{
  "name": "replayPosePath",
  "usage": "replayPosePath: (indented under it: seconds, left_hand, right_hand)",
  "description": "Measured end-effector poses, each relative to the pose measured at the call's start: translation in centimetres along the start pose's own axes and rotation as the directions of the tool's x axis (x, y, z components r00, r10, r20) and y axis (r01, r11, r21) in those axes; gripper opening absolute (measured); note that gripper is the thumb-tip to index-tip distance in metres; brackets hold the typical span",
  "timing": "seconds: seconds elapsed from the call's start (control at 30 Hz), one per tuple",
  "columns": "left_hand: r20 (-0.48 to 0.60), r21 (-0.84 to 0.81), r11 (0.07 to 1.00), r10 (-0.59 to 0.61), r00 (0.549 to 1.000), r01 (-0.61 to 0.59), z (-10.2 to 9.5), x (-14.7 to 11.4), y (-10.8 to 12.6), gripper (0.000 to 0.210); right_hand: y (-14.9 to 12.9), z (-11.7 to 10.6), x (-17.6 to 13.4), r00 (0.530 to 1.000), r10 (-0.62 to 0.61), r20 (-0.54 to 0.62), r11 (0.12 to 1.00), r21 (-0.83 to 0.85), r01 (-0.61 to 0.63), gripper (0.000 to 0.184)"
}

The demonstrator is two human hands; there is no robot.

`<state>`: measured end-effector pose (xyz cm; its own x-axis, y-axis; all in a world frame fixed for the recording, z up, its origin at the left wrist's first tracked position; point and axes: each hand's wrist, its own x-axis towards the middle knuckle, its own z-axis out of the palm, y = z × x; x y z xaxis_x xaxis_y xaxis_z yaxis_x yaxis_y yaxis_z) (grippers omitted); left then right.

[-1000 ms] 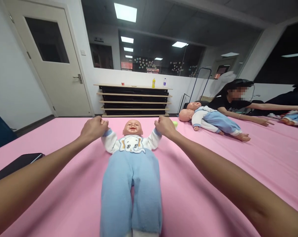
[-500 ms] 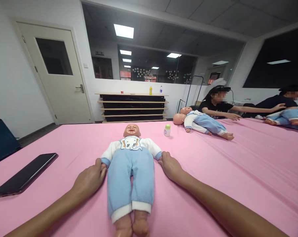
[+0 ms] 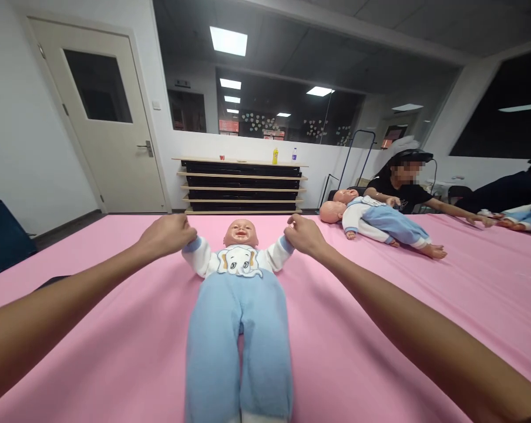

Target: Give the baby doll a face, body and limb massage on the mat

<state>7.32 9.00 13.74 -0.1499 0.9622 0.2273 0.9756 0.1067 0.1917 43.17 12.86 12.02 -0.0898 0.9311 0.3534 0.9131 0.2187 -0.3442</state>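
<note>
A baby doll (image 3: 240,294) in blue trousers and a white top with an elephant face lies on its back on the pink-covered table (image 3: 128,352). Its head points away from me, and its feet are cut off by the lower edge of the view. My left hand (image 3: 168,235) is closed on the doll's hand at the left, just past the blue cuff. On the right, my right hand (image 3: 307,236) grips the doll's other hand in the same way. Both doll arms are raised and bent outward beside its head.
Two more dolls (image 3: 375,220) lie together at the back right, near a person in a black top (image 3: 402,182) reaching across the table. Another doll (image 3: 527,216) is at the far right edge. My left forearm mostly hides a dark phone (image 3: 54,281). Low shelving (image 3: 243,185) stands behind.
Both my hands have lifted the doll's arms from beside its hips up to head height. The small green-capped bottle is now out of sight behind my right hand. The view has shifted slightly.
</note>
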Motion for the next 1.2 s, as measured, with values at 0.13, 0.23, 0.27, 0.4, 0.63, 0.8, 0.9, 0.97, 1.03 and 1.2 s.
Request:
replayPosePath:
  seconds: [0.13,0.23,0.27,0.4,0.63,0.8,0.9,0.97,1.03,1.2]
  left_hand:
    - [0.07,0.056,0.997,-0.049,0.996,0.045,3.8,7.4,1.9,0.026]
    - [0.132,0.058,0.996,-0.08,0.988,0.073,8.2,10.4,2.3,0.031]
    - [0.157,0.057,0.995,-0.088,0.984,0.079,9.7,11.0,2.2,0.032]
    - [0.251,0.055,0.993,-0.114,0.961,0.104,14.2,12.2,1.7,0.032]
    - [0.275,0.057,0.983,-0.181,0.944,0.172,16.8,13.7,1.1,0.032]
    - [0.194,0.03,0.981,-0.192,0.962,0.19,16.7,12.4,1.4,0.03]
    - [0.095,-0.01,0.983,-0.182,0.979,0.184,14.7,9.7,2.3,0.031]
    - [0.02,-0.041,0.984,-0.174,0.985,0.174,12.7,7.9,2.8,0.037]
    - [-0.051,-0.07,0.985,-0.162,0.985,0.158,10.3,6.6,2.7,0.042]
    - [-0.167,-0.091,0.988,-0.139,0.976,0.125,4.3,2.9,0.5,0.044]
  right_hand:
    - [-1.2,4.8,6.7,0.986,0.13,0.103,0.991,-0.031,-0.127,0.026]
    - [-1.2,9.1,9.2,0.961,0.188,0.204,0.982,-0.055,-0.181,0.027]
    - [-1.1,10.5,9.7,0.949,0.205,0.238,0.979,-0.067,-0.195,0.027]
    - [-0.7,14.7,10.5,0.912,0.232,0.339,0.972,-0.11,-0.206,0.025]
    - [-0.2,17.5,11.1,0.916,0.21,0.341,0.977,-0.111,-0.183,0.029]
    - [-0.7,16.8,10.2,0.93,0.228,0.287,0.974,-0.071,-0.217,0.026]
    - [-1.8,14.1,8.1,0.946,0.238,0.221,0.971,-0.041,-0.235,0.022]
    - [-2.6,11.6,6.6,0.96,0.23,0.157,0.973,-0.017,-0.23,0.022]
    - [-3.2,9.1,5.3,0.974,0.213,0.071,0.977,0.002,-0.214,0.026]
    - [-3.1,3.7,1.5,0.99,0.093,-0.11,0.995,0.034,-0.09,0.028]
